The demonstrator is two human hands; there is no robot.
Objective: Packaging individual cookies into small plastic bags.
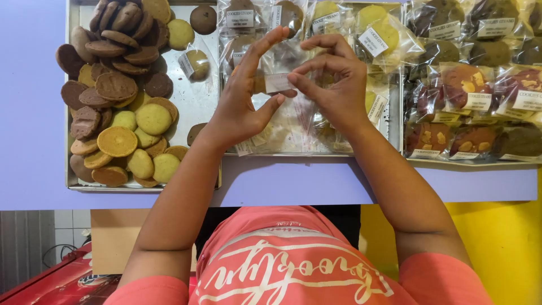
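Small white label (278, 82) pinched between both hands over wrapped cookies (293, 121). Left hand (245, 99) thumb and forefinger clamped on left end, right hand (333, 85) fingertips on right end. Long axis left-right.

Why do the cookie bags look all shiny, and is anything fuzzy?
Head view: bright, even light, hardly any shadows. The clear bags throw back white glare, so the cookies inside look hazy. The bare cookies on the tray look sharp. The left hand and right hand are slightly soft, as is the small bag between them.
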